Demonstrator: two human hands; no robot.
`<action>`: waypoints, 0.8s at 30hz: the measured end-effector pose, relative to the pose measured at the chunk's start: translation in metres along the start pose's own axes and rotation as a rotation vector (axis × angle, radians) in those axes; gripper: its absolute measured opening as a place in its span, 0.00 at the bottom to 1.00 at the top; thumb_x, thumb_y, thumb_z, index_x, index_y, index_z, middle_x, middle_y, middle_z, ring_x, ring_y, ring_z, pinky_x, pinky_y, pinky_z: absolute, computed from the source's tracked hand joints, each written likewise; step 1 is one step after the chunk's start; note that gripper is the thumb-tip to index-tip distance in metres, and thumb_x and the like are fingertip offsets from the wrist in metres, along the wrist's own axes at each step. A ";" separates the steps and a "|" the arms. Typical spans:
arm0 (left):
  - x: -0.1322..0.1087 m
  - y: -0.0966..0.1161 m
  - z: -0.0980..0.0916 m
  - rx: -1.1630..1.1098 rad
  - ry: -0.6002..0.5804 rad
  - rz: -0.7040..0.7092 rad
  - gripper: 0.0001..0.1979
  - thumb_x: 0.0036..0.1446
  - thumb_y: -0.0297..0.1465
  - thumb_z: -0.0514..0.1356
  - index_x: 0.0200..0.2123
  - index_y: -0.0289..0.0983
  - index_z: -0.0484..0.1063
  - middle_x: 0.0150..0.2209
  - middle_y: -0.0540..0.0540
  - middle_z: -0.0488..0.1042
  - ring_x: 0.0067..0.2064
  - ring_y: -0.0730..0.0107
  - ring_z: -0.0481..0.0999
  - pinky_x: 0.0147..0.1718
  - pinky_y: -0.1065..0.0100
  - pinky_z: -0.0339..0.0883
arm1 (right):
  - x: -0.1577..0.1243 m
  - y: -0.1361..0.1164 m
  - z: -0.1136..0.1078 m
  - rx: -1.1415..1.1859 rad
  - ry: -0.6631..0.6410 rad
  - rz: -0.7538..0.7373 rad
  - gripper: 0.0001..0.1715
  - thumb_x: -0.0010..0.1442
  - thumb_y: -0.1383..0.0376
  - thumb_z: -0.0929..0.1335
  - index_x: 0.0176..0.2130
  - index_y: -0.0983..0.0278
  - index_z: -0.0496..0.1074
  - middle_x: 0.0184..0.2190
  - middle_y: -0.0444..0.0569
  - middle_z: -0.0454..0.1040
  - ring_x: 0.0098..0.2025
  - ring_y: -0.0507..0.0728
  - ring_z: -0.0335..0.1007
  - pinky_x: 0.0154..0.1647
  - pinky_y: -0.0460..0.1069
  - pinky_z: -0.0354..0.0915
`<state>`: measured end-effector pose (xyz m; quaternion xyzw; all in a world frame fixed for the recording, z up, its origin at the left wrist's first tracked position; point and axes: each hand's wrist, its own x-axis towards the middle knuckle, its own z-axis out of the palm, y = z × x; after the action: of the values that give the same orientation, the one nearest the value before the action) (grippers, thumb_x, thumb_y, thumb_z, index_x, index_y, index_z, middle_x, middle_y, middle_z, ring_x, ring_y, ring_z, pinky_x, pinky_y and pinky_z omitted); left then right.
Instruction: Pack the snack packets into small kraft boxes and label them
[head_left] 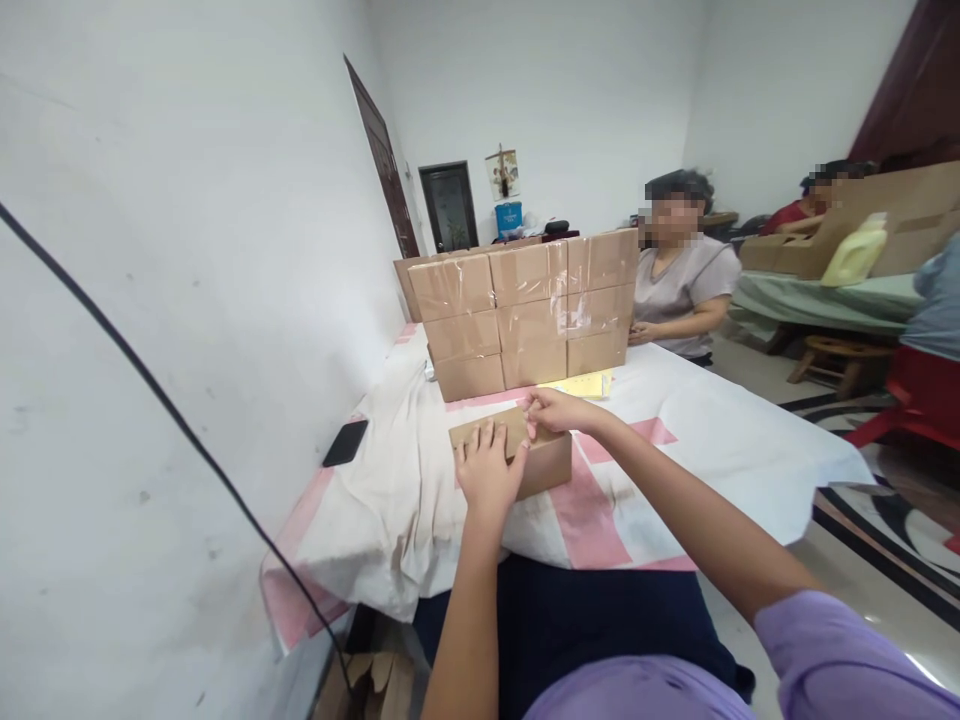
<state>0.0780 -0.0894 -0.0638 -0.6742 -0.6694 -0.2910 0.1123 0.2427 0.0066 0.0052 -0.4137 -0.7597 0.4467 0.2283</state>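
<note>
Cardboard carton (pixel 551 468) lies approx. crosswise; L hand (pixel 489 466) is spread flat on top, R hand (pixel 553 408) curls nearer right end (grip: cannot tell).

I monitor one head-mounted view. It faces forward and down along the wearer's forearms (pixel 481 570), takes in the cardboard box (pixel 547 466) at close range, and reaches across the cloth-covered table (pixel 720 420) to the rear wall (pixel 600 100).
</note>
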 end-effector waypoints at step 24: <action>-0.002 0.001 -0.006 0.007 -0.022 0.009 0.25 0.68 0.47 0.54 0.62 0.44 0.74 0.67 0.44 0.70 0.68 0.48 0.67 0.67 0.45 0.56 | -0.001 -0.007 -0.010 -0.129 0.081 -0.297 0.05 0.55 0.65 0.69 0.32 0.63 0.68 0.30 0.44 0.71 0.35 0.54 0.68 0.41 0.49 0.64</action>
<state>0.0774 -0.0941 -0.0600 -0.6799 -0.6687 -0.2808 0.1085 0.2475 0.0090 0.0162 -0.3284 -0.8298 0.3413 0.2951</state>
